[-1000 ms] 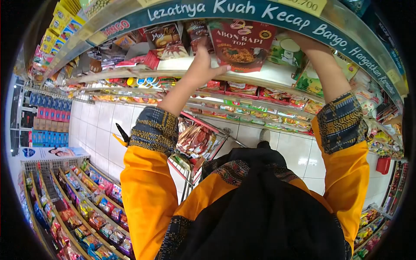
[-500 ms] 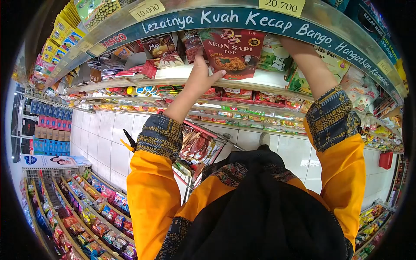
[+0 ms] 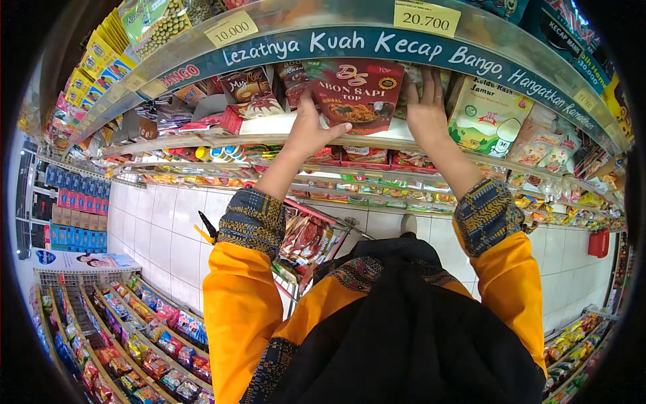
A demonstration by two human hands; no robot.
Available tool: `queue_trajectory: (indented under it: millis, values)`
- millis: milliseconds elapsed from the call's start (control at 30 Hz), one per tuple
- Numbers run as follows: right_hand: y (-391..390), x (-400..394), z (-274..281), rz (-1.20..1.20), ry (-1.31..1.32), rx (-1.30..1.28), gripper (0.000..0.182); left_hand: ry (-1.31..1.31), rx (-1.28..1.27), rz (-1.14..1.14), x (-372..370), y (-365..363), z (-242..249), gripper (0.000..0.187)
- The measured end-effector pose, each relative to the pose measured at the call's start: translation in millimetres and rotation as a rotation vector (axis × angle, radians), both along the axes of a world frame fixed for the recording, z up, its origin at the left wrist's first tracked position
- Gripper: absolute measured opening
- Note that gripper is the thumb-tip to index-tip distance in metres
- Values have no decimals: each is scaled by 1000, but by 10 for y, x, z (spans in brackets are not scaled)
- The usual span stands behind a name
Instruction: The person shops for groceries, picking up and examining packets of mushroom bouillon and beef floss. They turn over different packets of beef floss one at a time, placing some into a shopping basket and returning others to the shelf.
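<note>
A dark red box of abon sapi (image 3: 356, 101) stands upright at the front of the shelf, its face toward me. My left hand (image 3: 311, 128) grips its left side, the thumb over the lower left corner of the front and the fingers along the left edge. At the box's right side is my right hand (image 3: 427, 111), fingers stretched upward and apart, back of the hand toward me. A green and cream pack of mushroom stock powder (image 3: 490, 116) stands just right of that hand. Left of my left hand sit dark brown packets (image 3: 250, 91).
Price tags (image 3: 426, 18) and a teal strip (image 3: 377, 44) edge the shelf above. Lower shelves (image 3: 363, 153) hold small packets. A wire cart (image 3: 299, 242) with packs in it stands at my left. Snack racks (image 3: 148, 337) line the aisle behind.
My right hand has drawn back from deep in the shelf and moved left to the box's right side. The green pack beside the box is now out of sight. The left hand stays at the box.
</note>
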State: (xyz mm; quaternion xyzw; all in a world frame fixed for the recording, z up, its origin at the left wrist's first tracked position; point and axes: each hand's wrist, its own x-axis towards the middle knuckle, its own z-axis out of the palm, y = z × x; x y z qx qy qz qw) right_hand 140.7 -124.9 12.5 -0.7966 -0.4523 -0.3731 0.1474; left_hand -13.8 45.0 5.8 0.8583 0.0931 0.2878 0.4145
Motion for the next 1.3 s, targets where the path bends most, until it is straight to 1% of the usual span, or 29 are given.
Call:
queue_trajectory:
  millis: [33,100,167,233,300,333,400,467,667,733,767,833,933,1033,1067,1200,1233,1267,1300]
  values:
    - [1,4,16,-3,-1,4,38,-15,-2,-1,1,-7,12,84]
    - [0,-6,42,57,66,-73,37,17,-7,9,-18,-19,35,84]
    - [-13,11,40,65,40,-71,37,49,-12,14,-36,-35,62,83]
    - [-29,23,40,76,8,-72,37,48,-105,-12,-38,-41,79,84]
    - [-38,-6,25,36,23,-132,33,55,-95,0,-32,-38,67,85]
    - [-38,-25,17,37,22,-129,33,63,-87,17,-35,-32,55,85]
    - [-26,-64,6,67,50,-88,27,62,-46,36,-30,-13,20,86]
    - [-42,-62,-2,83,69,-112,25,59,-3,55,-33,-4,-18,87]
    - [-153,-51,47,166,145,-162,19,6,-4,14,-108,-32,-6,88]
    - [-173,-53,58,177,167,-180,18,61,-91,51,-173,-67,37,87]
    - [-180,-52,59,181,146,-165,18,59,-91,52,-211,-68,37,87]
    - [-185,-67,59,187,121,-149,17,17,-132,55,-308,-39,40,86]
    - [-191,-133,11,152,179,-138,19,2,-141,84,-531,-31,50,83]
    - [-182,-138,-63,114,145,-126,19,39,-118,140,-755,-68,80,80]
    - [-174,-112,-72,118,178,-108,21,-1,-154,135,-821,-58,41,77]
    - [-229,-104,-42,146,233,-88,25,33,-200,223,-1180,3,23,73]
    - [-249,-133,-55,139,248,-82,25,-10,-263,243,-1279,66,-42,70]
    - [-287,-172,-19,231,258,-1,25,-16,-272,277,-1408,151,-115,69]
    - [-353,-267,29,280,343,55,25,-22,-278,313,-1559,235,-181,67]
